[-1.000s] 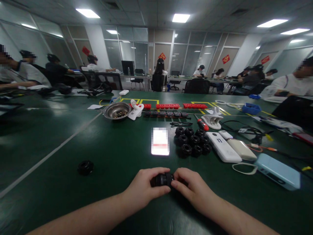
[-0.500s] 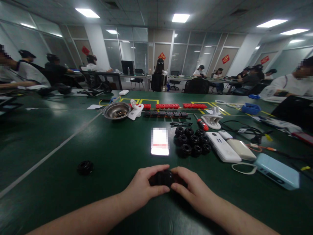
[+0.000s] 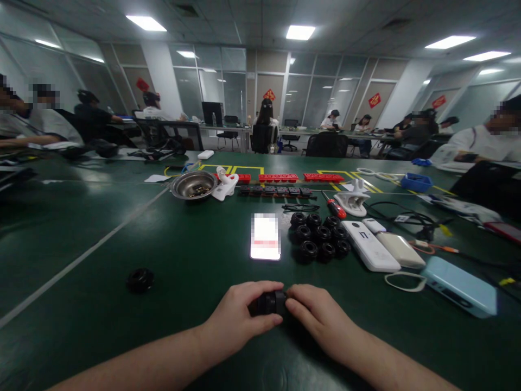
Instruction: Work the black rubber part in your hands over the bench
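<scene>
Both of my hands meet low in the middle of the green table, closed around one small black round part (image 3: 269,302). My left hand (image 3: 238,316) grips its left end and my right hand (image 3: 319,319) pinches its right end. Only the top of the part shows between my fingers. Just beyond my hands lies a lit phone (image 3: 265,237). To the right of the phone sits a cluster of several matching black round parts (image 3: 319,236). One more black round part (image 3: 140,279) lies alone to the left.
A metal bowl (image 3: 194,185) with small pieces, white clamps (image 3: 225,184), red strips (image 3: 278,177) and a red-handled screwdriver (image 3: 335,206) lie farther back. Power banks (image 3: 370,245), cables and a light blue box (image 3: 461,284) lie to the right. Other people sit at the far and side edges.
My hands have stayed on the black part and shifted slightly around it, as if turning it. The view has barely moved. Nothing else on the table has changed.
</scene>
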A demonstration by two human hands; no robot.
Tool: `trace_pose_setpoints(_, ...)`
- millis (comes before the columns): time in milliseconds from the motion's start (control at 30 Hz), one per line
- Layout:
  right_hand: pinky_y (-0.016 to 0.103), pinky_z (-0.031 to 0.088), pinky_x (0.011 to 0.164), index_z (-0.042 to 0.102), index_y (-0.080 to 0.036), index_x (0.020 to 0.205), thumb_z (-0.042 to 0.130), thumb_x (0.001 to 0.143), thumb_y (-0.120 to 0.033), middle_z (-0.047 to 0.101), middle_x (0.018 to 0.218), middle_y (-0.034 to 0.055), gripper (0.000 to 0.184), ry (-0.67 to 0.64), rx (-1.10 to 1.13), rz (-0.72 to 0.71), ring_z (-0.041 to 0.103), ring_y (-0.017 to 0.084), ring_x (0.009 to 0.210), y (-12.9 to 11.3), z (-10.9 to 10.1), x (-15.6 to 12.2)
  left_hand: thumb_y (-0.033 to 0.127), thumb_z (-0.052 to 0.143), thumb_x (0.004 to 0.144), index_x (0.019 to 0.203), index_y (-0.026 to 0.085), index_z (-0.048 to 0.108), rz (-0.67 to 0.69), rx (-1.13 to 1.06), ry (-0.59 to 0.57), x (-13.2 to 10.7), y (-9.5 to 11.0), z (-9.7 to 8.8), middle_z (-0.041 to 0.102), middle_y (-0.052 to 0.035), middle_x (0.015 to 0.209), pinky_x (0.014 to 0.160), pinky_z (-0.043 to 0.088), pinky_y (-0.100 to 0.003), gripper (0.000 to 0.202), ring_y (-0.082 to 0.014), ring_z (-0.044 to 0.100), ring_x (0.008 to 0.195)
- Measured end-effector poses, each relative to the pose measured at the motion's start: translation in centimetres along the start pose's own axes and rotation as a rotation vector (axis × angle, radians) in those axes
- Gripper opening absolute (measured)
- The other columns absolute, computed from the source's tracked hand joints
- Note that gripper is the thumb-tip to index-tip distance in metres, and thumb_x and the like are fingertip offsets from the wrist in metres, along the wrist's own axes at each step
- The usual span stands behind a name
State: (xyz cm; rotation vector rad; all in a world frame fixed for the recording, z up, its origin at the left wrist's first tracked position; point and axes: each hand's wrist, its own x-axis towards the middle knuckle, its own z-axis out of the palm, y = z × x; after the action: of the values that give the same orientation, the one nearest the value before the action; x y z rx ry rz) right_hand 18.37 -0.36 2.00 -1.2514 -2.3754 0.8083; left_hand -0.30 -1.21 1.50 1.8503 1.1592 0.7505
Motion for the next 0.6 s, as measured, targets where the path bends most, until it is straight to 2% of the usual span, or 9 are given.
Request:
trace_pose_setpoints(100, 0.023, 0.037, 0.059, 0.053, -0.018, 0.083, 0.051, 0.077, -0.022, 0.056, 0.074, 0.0006, 0.008, 0.009, 0.071, 0.02, 0.05, 0.014, 0.066, -0.15, 0.03, 0.03, 0.03, 0.059, 0.067, 0.108, 0.021, 0.052, -0.082, -0.103, -0.012, 0.23, -0.22, -0.01, 0.06, -0.0033, 0.104, 0.083, 0.042, -0.03, 0.043, -0.0176, 0.055, 0.094)
trace_pose_setpoints(167, 0.023, 0.037, 0.059, 0.051, -0.019, 0.09, 0.056, 0.073, -0.02, 0.055, 0.077, -0.0001, 0.018, 0.027, 0.118, 0.029, 0.05, 0.013, 0.067, -0.21, 0.0, 0.03, 0.029, 0.059, 0.068, 0.104, 0.019, 0.054, -0.111, -0.17, -0.007, 0.35, -0.33, 0.06, 0.061, -0.0037, 0.101, 0.08, 0.043, -0.029, 0.038, -0.0174, 0.056, 0.091)
trace_pose_setpoints(233, 0.023, 0.037, 0.059, 0.049, -0.02, 0.093, 0.053, 0.075, -0.022, 0.055, 0.077, -0.0002, 0.018, 0.057, 0.145, 0.015, 0.05, 0.013, 0.067, -0.16, -0.08, 0.04, 0.028, 0.059, 0.068, 0.099, 0.019, 0.056, -0.113, -0.19, 0.007, 0.36, -0.25, 0.11, 0.062, -0.0031, 0.096, 0.077, 0.044, -0.028, 0.033, -0.0167, 0.057, 0.086)
trace_pose_setpoints(300, 0.024, 0.037, 0.059, 0.05, -0.019, 0.089, 0.043, 0.082, -0.027, 0.054, 0.075, 0.0003, 0.013, 0.08, 0.14, -0.014, 0.049, 0.014, 0.067, -0.01, -0.15, 0.07, 0.028, 0.058, 0.068, 0.098, 0.019, 0.056, -0.099, -0.175, 0.037, 0.24, 0.01, 0.08, 0.062, -0.0028, 0.094, 0.075, 0.045, -0.027, 0.031, -0.0161, 0.057, 0.084)
trace_pose_setpoints(367, 0.025, 0.037, 0.059, 0.052, -0.018, 0.079, 0.032, 0.087, -0.031, 0.054, 0.07, 0.0008, 0.024, 0.073, 0.101, -0.035, 0.049, 0.014, 0.066, 0.16, -0.1, 0.11, 0.028, 0.059, 0.067, 0.097, 0.02, 0.057, -0.07, -0.144, 0.065, 0.1, 0.27, 0.0, 0.062, -0.0032, 0.095, 0.076, 0.044, -0.028, 0.031, -0.0163, 0.057, 0.086)
trace_pose_setpoints(467, 0.025, 0.036, 0.058, 0.051, -0.017, 0.067, 0.03, 0.087, -0.032, 0.053, 0.065, 0.0008, 0.033, 0.023, 0.017, -0.038, 0.048, 0.014, 0.063, 0.23, 0.14, 0.15, 0.028, 0.061, 0.066, 0.097, 0.02, 0.057, -0.039, -0.134, 0.034, 0.09, 0.2, -0.04, 0.062, -0.0035, 0.097, 0.08, 0.043, -0.029, 0.033, -0.0169, 0.055, 0.09)
trace_pose_setpoints(600, 0.024, 0.037, 0.06, 0.052, -0.017, 0.08, 0.046, 0.08, -0.024, 0.055, 0.074, 0.0015, 0.01, 0.011, 0.061, 0.017, 0.049, 0.014, 0.067, -0.04, 0.21, 0.04, 0.028, 0.061, 0.066, 0.103, 0.021, 0.054, -0.082, -0.239, -0.04, 0.43, -0.51, 0.16, 0.061, -0.0033, 0.1, 0.08, 0.043, -0.03, 0.039, -0.017, 0.056, 0.09)
